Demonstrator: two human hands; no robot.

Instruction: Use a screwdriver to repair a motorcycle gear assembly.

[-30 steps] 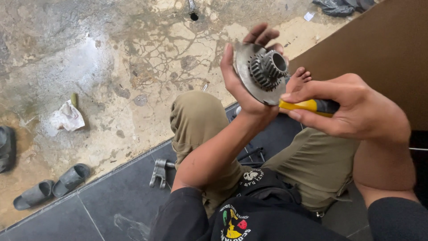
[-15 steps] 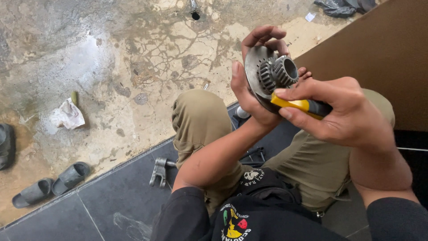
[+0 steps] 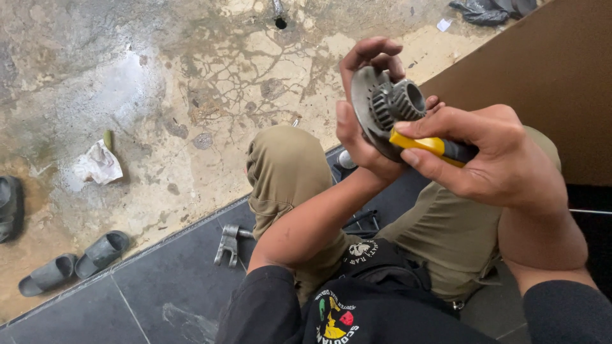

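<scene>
shirt: black top [image 3: 376, 312] with a coloured print on the chest, bottom edge of view, nearest the camera.
trousers: khaki trousers [image 3: 287, 165], person seated, left knee raised toward the concrete, right thigh running under the right forearm.
right hand: right hand [image 3: 491, 156] in front of the chest, fingers and thumb clamped round a yellow-and-black tool handle [image 3: 433, 146]. Yellow end points at the gear part; tool tip hidden behind it, can't tell what kind of tool.
left hand: left hand [image 3: 363, 108] just beyond the right, held up at chest height. Fingers curled over the top rim, thumb along the near edge, palm behind the disc, so closed tight on the gear part.
gear part: grey metal disc with a toothed gear hub [image 3: 392, 105], held in the air above the knees, hub facing the right hand, bore open and visible. Tool handle touches or sits just against the lower side of the hub.
floor near: dark tiles [image 3: 159, 280] under the person. Small forked metal piece [image 3: 227, 244] lies on them just left of the raised knee. More dark metal bits between the legs, mostly hidden by the left forearm.
right side: brown board [image 3: 548, 70], slanted edge, beside the right arm.
floor far: stained, cracked concrete [image 3: 191, 83] beyond the tile edge.
on concrete: pair of grey sandals [image 3: 76, 262] at the tile edge, far left; another dark sandal [image 3: 7, 207] cut off by the left border; crumpled white rag [image 3: 99, 162] further out; dark cloth heap [image 3: 488, 9] at the top edge.
</scene>
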